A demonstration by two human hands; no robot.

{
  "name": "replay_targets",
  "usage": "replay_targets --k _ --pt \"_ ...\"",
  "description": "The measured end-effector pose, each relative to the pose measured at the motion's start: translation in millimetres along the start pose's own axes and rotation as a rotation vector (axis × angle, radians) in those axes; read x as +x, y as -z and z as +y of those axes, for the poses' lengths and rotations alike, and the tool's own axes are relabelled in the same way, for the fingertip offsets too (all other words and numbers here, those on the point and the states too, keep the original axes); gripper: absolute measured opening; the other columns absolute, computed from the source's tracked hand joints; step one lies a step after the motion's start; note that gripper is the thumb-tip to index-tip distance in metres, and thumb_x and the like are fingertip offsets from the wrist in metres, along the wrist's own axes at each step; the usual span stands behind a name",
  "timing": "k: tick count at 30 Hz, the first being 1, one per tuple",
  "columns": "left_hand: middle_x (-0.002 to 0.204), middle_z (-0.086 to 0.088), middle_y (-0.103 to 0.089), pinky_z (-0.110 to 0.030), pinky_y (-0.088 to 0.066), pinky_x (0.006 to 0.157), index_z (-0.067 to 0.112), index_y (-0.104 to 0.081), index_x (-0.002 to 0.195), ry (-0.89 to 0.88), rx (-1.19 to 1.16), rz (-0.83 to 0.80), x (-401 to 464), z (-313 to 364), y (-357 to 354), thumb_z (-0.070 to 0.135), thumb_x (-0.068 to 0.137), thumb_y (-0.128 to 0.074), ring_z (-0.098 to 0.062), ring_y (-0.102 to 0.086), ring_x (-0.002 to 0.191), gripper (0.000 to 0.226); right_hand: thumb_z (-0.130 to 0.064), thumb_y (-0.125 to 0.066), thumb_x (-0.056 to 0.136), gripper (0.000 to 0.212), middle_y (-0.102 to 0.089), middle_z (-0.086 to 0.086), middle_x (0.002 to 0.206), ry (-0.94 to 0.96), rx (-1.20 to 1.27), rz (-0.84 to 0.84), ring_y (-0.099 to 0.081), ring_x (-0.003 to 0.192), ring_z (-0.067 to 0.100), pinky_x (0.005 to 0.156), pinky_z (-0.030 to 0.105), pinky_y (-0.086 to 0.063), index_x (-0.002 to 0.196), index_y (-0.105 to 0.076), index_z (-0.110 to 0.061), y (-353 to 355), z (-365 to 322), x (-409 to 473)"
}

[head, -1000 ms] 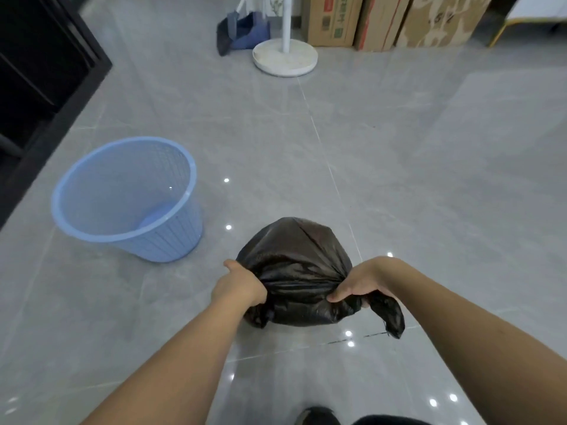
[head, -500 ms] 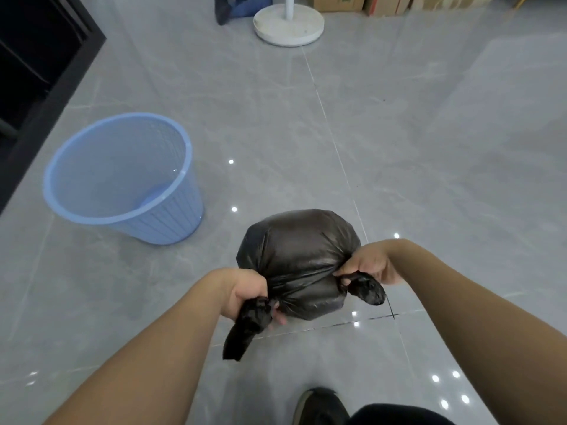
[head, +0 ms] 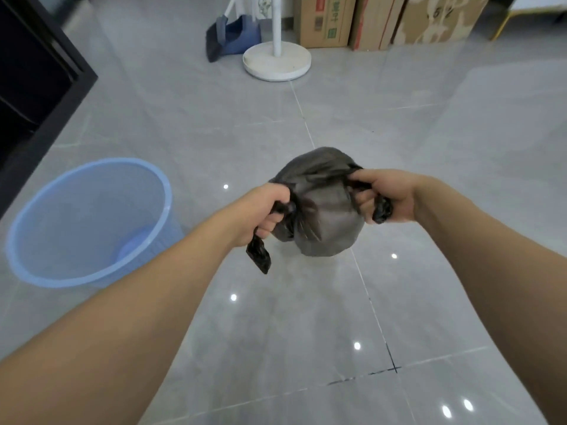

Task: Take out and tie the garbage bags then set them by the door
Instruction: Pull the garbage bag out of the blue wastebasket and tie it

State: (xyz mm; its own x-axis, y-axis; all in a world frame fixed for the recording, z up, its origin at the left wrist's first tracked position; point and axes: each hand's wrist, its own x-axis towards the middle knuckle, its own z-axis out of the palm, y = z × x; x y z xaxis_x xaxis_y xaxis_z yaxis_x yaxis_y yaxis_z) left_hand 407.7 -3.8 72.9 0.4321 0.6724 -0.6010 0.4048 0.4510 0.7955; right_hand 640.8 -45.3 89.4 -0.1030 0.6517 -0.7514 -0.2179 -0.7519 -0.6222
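The black garbage bag [head: 322,210] hangs in the air between your two hands, above the grey tiled floor [head: 429,148], out of the bin and bulging with its load. Your left hand [head: 264,213] is fisted round one gathered ear of the bag, with a short tail [head: 259,256] dangling below the fist. Your right hand [head: 380,194] pinches and curls round the other ear, its end bunched in the palm. Half a second ago the bag sat lower and both tails hung looser; now you've lifted it and pulled the ears outward, so the plastic across the top is drawn tight (looks like cinching the first knot, though the knot itself is hidden by your fingers). Judgement: tying is under way, not finished, and carrying to the door has yet to happen. The blue mesh bin [head: 89,222] stands near on your left, with no bag in it. Further off: a white stand base [head: 276,64], a dustpan [head: 236,35], cardboard boxes [head: 383,19].
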Motion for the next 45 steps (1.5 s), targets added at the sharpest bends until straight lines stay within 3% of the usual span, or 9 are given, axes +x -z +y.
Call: replay_targets --k 6,11,14,19,25,27,31,36,45 --pt "0.068 -0.006 -0.042 -0.025 -0.027 0.05 0.015 -0.048 0.073 0.266 0.878 -0.235 14.7 -71.0 -12.4 0.024 0.065 -0.061 -0.02 -0.035 0.055 0.018 -0.038 -0.057 0.09 0.032 -0.044 -0.003 0.042 -0.148 -0.627 0.25 -0.032 0.039 0.012 0.042 0.02 -0.024 0.07 -0.053 -0.014 16.9 79.7 29.9" --pt "0.12 -0.013 -0.06 -0.033 -0.046 0.083 0.008 -0.05 0.125 0.277 1.149 -0.01 13.8 -135.0 -15.4 0.021 0.089 -0.05 -0.028 -0.06 0.105 0.039 -0.05 -0.049 0.094 0.049 -0.073 0.008 0.068 -0.553 -0.808 -0.086 -0.039 0.033 0.008 0.038 0.017 -0.024 0.084 -0.067 -0.005 10.9 120.4 27.6" --pt "0.122 -0.012 -0.06 -0.034 -0.043 0.082 0.009 -0.043 0.125 0.292 0.989 0.309 3.5 -154.2 -20.1 0.023 0.092 -0.047 -0.031 -0.059 0.11 0.036 -0.054 -0.049 0.09 0.052 -0.074 0.015 0.102 -0.55 -0.532 -0.355 -0.024 0.04 0.007 0.039 0.017 -0.022 0.087 -0.075 -0.009 8.4 140.1 22.8" --pt "0.119 -0.007 -0.064 -0.033 -0.046 0.084 0.013 -0.062 0.114 0.269 1.168 0.3 -19.2 -181.6 -35.8 0.032 0.099 -0.041 -0.026 -0.061 0.108 0.032 -0.044 -0.044 0.089 0.043 -0.074 0.006 0.107 -0.058 0.464 -0.395 -0.01 0.041 0.005 0.039 0.017 -0.011 0.092 -0.076 -0.015 -34.0 146.6 34.1" --pt "0.111 -0.007 -0.066 -0.029 -0.036 0.067 0.012 -0.058 0.107 0.077 1.354 0.245 -49.8 -191.9 -55.8 0.025 0.098 -0.041 -0.029 -0.064 0.099 0.023 -0.032 -0.056 0.082 0.041 -0.055 0.007 0.14 0.234 0.904 -0.468 -0.049 0.047 0.008 0.035 0.018 -0.028 0.118 -0.067 -0.014 -77.2 147.7 78.2" --pt "0.11 -0.008 -0.067 -0.03 -0.035 0.068 0.011 -0.055 0.109 0.031 1.407 0.217 -63.3 -187.6 -50.0 0.024 0.097 -0.041 -0.031 -0.064 0.099 0.023 -0.03 -0.047 0.086 0.039 -0.06 0.011 0.134 0.213 0.858 -0.402 -0.071 0.079 0.017 0.035 0.019 -0.034 0.106 -0.072 -0.009 -86.1 146.4 84.2" --pt "0.104 -0.011 -0.064 -0.033 -0.035 0.064 0.008 -0.054 0.109 -0.087 1.549 0.096 -95.4 -174.9 -34.6 0.021 0.099 -0.037 -0.032 -0.064 0.092 0.023 -0.029 -0.033 0.091 0.043 -0.06 0.019 0.131 0.143 0.73 -0.405 -0.059 0.121 0.027 0.042 0.021 -0.045 0.086 -0.067 -0.004 -111.1 143.2 86.6" --pt "0.101 -0.015 -0.064 -0.035 -0.031 0.062 0.01 -0.047 0.109 -0.146 1.612 -0.036 -124.1 -146.8 -7.1 0.015 0.092 -0.041 -0.035 -0.063 0.087 0.019 -0.019 -0.028 0.093 0.05 -0.068 0.014 0.121 0.219 0.076 -0.305 -0.06 0.118 0.021 0.094 0.026 -0.046 0.112 -0.067 0.004 -130.1 150.0 91.4" --pt "0.116 -0.003 -0.053 -0.037 -0.034 0.092 0.018 -0.058 0.109 -0.541 1.67 0.228 -91.5 -65.1 59.1 0.03 0.097 -0.04 -0.027 -0.048 0.109 0.025 -0.036 -0.054 0.09 0.019 -0.063 0.004 0.102 0.113 -0.642 0.013 -0.058 0.099 0.022 0.097 0.036 -0.043 0.096 -0.058 -0.019 -128.7 147.6 79.2"
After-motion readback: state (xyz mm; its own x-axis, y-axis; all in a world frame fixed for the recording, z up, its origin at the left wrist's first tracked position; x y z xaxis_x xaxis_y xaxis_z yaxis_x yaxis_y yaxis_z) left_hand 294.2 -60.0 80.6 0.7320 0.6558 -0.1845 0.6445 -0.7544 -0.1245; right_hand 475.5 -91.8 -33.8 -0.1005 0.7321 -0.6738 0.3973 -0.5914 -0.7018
